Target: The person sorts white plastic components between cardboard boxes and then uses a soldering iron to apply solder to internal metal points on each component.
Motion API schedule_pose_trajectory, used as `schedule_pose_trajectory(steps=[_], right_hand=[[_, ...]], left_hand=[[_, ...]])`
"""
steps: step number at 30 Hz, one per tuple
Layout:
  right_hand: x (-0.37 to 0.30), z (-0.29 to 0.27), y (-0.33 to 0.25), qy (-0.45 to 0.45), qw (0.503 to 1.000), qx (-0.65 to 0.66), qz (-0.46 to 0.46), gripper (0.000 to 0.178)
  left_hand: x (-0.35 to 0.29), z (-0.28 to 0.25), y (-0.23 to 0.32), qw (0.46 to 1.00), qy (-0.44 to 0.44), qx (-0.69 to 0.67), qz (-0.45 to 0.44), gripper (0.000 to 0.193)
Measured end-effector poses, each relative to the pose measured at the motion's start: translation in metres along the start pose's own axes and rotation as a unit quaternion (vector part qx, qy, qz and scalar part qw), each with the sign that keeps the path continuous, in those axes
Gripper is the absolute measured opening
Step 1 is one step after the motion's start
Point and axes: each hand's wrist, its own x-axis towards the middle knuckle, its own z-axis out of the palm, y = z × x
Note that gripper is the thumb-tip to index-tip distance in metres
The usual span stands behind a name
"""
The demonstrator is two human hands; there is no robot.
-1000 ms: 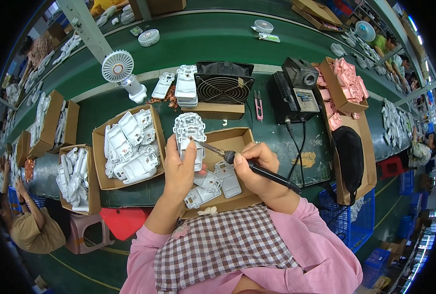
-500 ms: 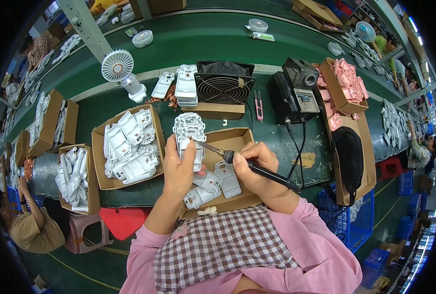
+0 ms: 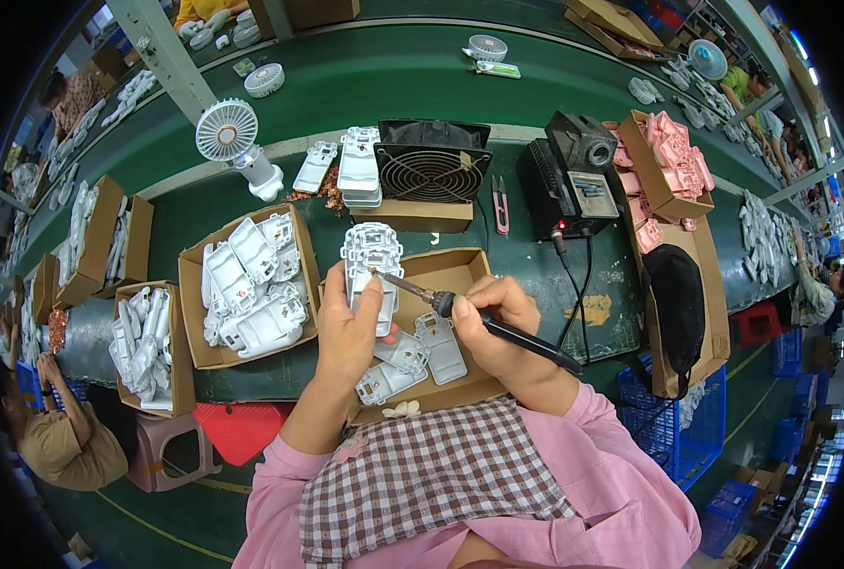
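Observation:
My left hand (image 3: pixel 349 327) grips a white plastic housing (image 3: pixel 372 248) upright, thumb across its front. In my right hand (image 3: pixel 503 318) is a soldering iron (image 3: pixel 526 343), held like a pen, its metal tip at the housing beside my left thumb. Whether the tip touches a contact is too small to tell. Beneath both hands lies an open cardboard box (image 3: pixel 459 268) with several white housings (image 3: pixel 443 346) inside. To the left, another cardboard box (image 3: pixel 192 313) is heaped with similar white housings (image 3: pixel 251 245).
A black fume fan (image 3: pixel 431 175) stands behind my hands. The black soldering station (image 3: pixel 559 194), its cable and pink-handled snips (image 3: pixel 500 204) are to the right. A white handheld fan (image 3: pixel 232 137) stands back left. Pink parts (image 3: pixel 668 166) fill a box far right.
The housing in my left hand has shifted slightly right and down. Small fans on the belt have moved left. The soldering station's red light now shows.

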Motion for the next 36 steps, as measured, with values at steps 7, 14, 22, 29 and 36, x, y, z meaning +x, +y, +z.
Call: schedule_pose_trajectory(steps=[7, 14, 22, 29, 36], right_hand=[[0.001, 0.001, 0.0, 0.001, 1.0, 0.01, 0.006, 0.017], [0.002, 0.002, 0.001, 0.001, 1.0, 0.015, 0.005, 0.017], [0.002, 0.001, -0.002, -0.002, 1.0, 0.016, 0.022, 0.017], [-0.013, -0.008, 0.002, 0.053, 0.993, 0.101, 0.043, 0.016], [-0.013, -0.01, 0.002, 0.059, 0.99, 0.12, 0.032, 0.016]], left_hand=[[-0.001, 0.001, 0.0, 1.0, -0.001, 0.028, 0.003, 0.032], [-0.001, 0.001, 0.001, 1.0, 0.0, 0.021, 0.004, 0.034], [-0.001, 0.0, 0.001, 1.0, 0.001, 0.025, -0.001, 0.035], [0.003, -0.008, -0.003, 0.972, -0.077, -0.198, -0.096, 0.036], [0.005, -0.011, -0.003, 0.961, -0.161, -0.213, -0.079, 0.049]])
